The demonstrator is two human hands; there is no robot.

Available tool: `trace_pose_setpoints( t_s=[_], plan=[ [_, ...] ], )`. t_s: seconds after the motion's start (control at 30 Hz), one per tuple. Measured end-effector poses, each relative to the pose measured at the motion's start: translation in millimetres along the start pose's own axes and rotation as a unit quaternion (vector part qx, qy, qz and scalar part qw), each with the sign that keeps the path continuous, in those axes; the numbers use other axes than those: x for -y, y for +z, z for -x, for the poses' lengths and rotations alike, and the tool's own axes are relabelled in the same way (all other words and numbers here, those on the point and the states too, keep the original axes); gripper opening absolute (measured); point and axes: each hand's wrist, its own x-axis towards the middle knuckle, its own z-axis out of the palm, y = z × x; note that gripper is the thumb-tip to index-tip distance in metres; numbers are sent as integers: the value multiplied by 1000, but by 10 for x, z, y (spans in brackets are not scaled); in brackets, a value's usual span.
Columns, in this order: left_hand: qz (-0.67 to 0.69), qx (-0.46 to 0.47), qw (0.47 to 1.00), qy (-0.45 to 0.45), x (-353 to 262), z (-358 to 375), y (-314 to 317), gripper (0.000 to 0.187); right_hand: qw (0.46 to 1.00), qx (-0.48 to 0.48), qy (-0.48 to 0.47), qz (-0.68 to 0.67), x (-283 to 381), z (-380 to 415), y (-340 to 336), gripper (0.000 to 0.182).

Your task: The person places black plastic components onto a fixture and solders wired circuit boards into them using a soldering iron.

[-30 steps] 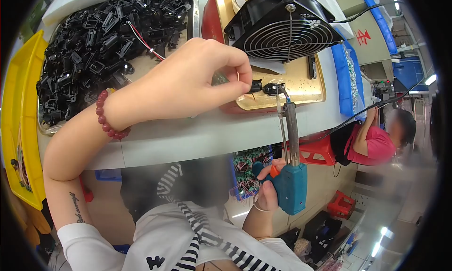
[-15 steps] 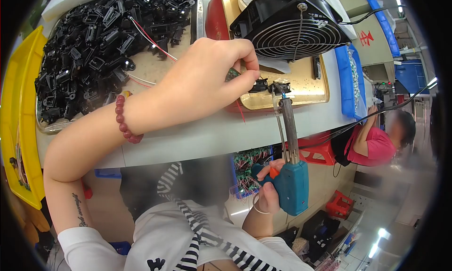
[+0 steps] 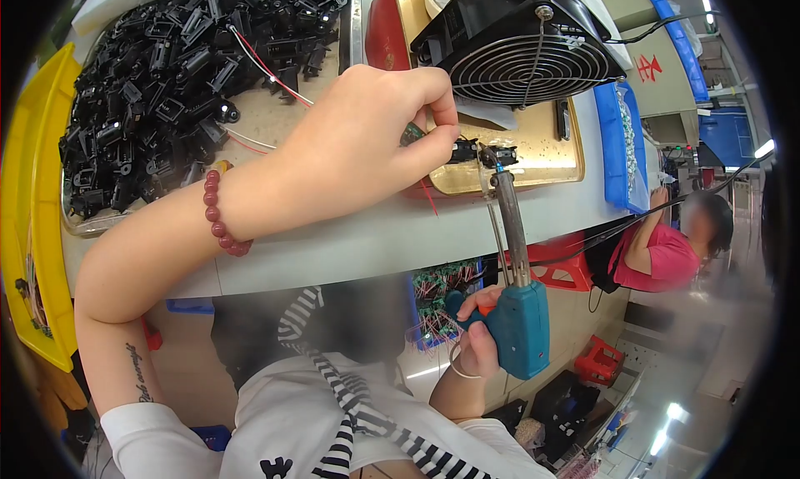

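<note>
Soldering gun: tip up at black part on gold tray

Right hand was clamped round the teal grip, finger by the orange trigger. Gun stood below the front edge of the desk, barrel pointing up over that edge, thin feed tube alongside it. Tip sat right at a black part on the gold tray; couldn't tell if it touched.

Left hand: thumb and forefinger together, pinched on a small green piece, mostly hidden by the fingers. Fingertips were just beside a second black part, contact unclear. Red wire hung below that hand.

Surroundings: black fan at the back of the gold tray, grille facing the work. Metal tray to the left, heaped with black housings, red and white wires lying across it. Yellow bin far left, blue bin right of the gold tray. Co-worker in pink sat further right.
</note>
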Motion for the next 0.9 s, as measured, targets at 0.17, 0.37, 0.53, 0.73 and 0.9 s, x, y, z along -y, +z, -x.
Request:
trace_pose_setpoints(
  t_s=[0.17,0.37,0.53,0.73,0.9],
  plan=[
    [-11,5,1000,-2,-6,-10,-5,12,996,42,-27,-69,-113,22,-122,47],
    [-15,8,1000,-5,-11,-4,-5,11,985,47,25,-163,-148,45,-155,46],
    [-15,-16,999,31,17,1,27,9,981,16,50,-185,-306,75,-265,45],
    [-36,-6,999,23,-6,-1,15,8,986,16,44,-161,-335,91,-293,46],
    [-39,-7,999,21,-17,-10,16,8,986,0,55,-156,-331,123,-290,47]
  ],
)
